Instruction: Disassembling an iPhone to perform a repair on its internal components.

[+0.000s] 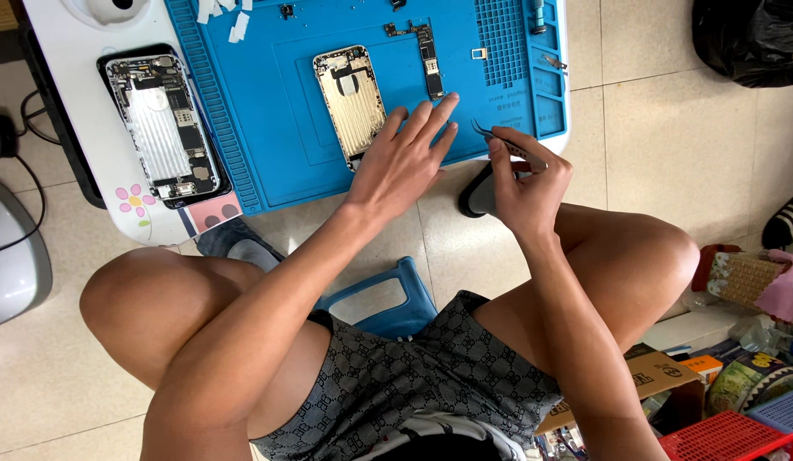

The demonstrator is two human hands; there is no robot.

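An empty gold phone housing (351, 102) lies face-open in the middle of a blue work mat (277, 162). My left hand (405, 158) rests flat on the mat beside the housing's lower right corner, fingers spread. My right hand (524, 183) pinches a pair of metal tweezers (497, 139), their tips pointing up and left over the mat's front edge. A narrow logic board (430, 58) lies on the mat just right of the housing.
A second opened phone (164, 124) full of parts sits on the white table (89, 128) left of the mat. Small screws and white strips lie at the mat's top. A blue stool (388, 294), a red basket (721, 435) and boxes stand on the tiled floor.
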